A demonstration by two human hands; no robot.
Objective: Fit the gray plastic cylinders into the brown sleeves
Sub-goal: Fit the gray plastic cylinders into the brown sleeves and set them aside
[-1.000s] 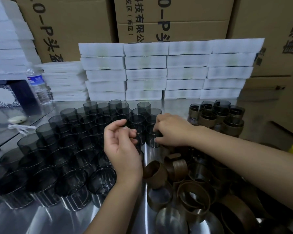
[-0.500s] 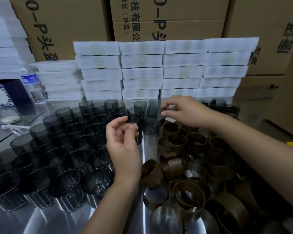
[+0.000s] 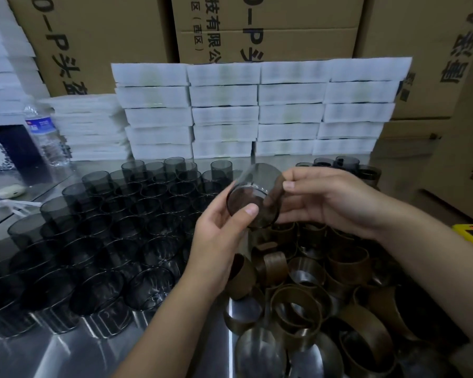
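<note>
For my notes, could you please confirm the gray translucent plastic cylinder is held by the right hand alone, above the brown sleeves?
Not alone: in the head view, left hand and right hand both hold the gray plastic cylinder above the brown sleeves.

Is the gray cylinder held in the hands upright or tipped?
Tipped. The gray cylinder lies slanted between the left hand and right hand, one round end facing the camera.

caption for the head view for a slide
Left hand and right hand hold a gray cylinder above loose brown sleeves.
</note>
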